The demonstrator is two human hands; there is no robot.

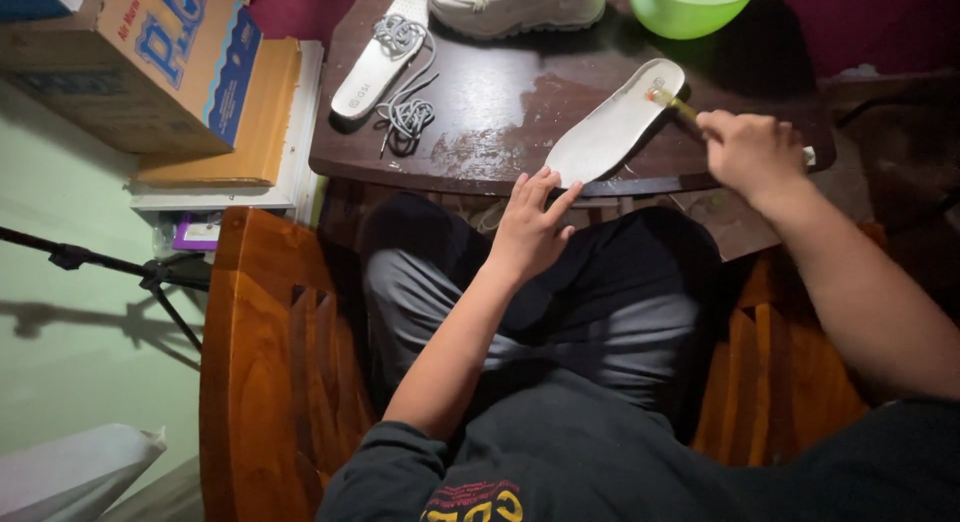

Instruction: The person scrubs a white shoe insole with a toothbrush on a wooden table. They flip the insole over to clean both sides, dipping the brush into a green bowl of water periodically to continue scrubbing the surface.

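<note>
A white shoe insole (615,125) lies slanted on the near edge of a dark wooden table (500,102). My left hand (530,227) rests with fingers apart against the insole's near end, holding it steady. My right hand (750,152) is closed around a small brush with a yellowish handle (672,102), whose head touches the far end of the insole. A wet patch shows on the tabletop beside the insole.
A second insole (378,54) with grey laces (405,112) lies at the table's left. A white sneaker (515,4) and a green basin (690,4) stand at the far edge. Cardboard boxes (150,62) sit left; wooden chair arms flank my lap.
</note>
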